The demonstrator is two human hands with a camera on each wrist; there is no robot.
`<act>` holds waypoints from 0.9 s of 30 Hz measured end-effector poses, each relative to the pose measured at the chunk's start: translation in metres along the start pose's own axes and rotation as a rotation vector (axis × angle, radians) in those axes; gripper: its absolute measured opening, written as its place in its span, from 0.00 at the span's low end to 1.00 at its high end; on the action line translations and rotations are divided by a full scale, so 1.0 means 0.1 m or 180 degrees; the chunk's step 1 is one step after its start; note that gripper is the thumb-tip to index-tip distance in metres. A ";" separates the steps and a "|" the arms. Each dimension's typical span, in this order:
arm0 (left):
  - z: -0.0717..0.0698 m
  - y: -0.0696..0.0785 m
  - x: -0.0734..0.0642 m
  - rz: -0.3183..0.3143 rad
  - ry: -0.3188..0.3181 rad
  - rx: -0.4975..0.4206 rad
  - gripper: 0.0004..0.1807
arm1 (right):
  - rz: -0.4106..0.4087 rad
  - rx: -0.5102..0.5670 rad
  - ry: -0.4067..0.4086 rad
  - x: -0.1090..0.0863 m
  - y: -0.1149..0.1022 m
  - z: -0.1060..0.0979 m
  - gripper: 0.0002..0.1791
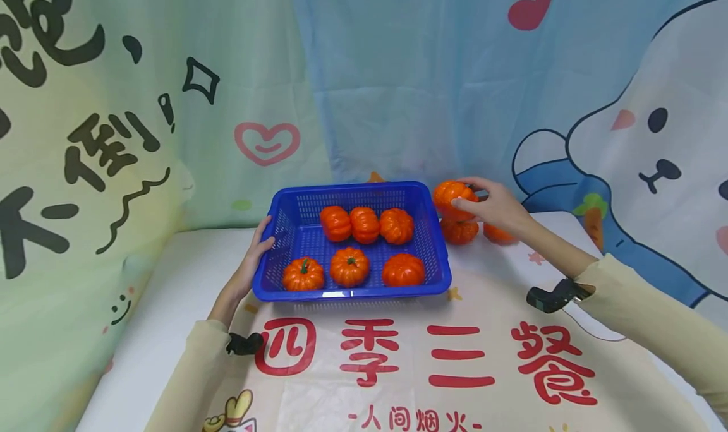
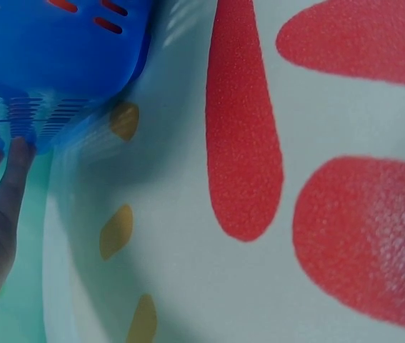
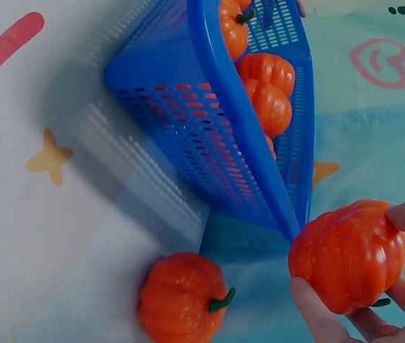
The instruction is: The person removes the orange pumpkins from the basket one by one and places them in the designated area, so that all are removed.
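Observation:
A blue plastic basket point(image 1: 352, 292) with slotted walls holds several orange toy pumpkins point(image 1: 349, 267), three along the back and others along the front. My left hand point(image 1: 251, 258) grips the basket's left side, thumb over the rim; in the left wrist view, its fingers point(image 2: 15, 175) reach the slotted wall. My right hand point(image 1: 497, 206) holds another orange pumpkin point(image 1: 453, 198) between thumb and fingers, just outside the basket's right rim. Its green stem partly shows in the right wrist view, pointing toward the palm. Below it sits a loose pumpkin point(image 3: 182, 299) with a green stem.
One more pumpkin point(image 1: 499, 234) lies on the table under my right hand, partly covered by it. A printed cloth with red characters point(image 1: 370, 353) covers the table. Behind the table hangs a patterned curtain point(image 1: 392, 91), close to the basket's back edge.

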State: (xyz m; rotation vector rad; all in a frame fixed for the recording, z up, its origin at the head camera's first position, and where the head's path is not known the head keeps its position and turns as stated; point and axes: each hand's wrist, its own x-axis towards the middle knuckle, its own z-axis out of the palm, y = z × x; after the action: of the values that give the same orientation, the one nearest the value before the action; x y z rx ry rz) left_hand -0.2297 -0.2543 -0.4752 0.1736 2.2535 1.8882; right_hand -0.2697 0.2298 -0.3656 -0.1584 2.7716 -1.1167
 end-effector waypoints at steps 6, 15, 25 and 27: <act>0.00 -0.01 0.01 0.0007 -0.0003 0.0022 0.33 | -0.0121 -0.0056 -0.0012 -0.02 0.08 -0.05 0.38; -0.01 -0.02 0.02 0.0016 0.0012 0.0037 0.33 | -0.0101 0.0046 -0.0117 -0.02 0.22 -0.10 0.42; -0.02 -0.03 0.02 0.0003 0.0021 0.0091 0.33 | 0.0028 0.0123 0.0009 0.01 0.40 -0.19 0.43; -0.02 -0.03 0.03 0.0008 0.0026 0.0093 0.33 | 0.0015 0.0092 0.0032 0.01 0.42 -0.21 0.42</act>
State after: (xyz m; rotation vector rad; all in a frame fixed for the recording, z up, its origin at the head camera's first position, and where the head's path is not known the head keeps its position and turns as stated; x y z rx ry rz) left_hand -0.2328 -0.2564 -0.4775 0.1736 2.2880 1.8615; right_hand -0.2757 0.2741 -0.3799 -0.1431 2.7616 -1.1588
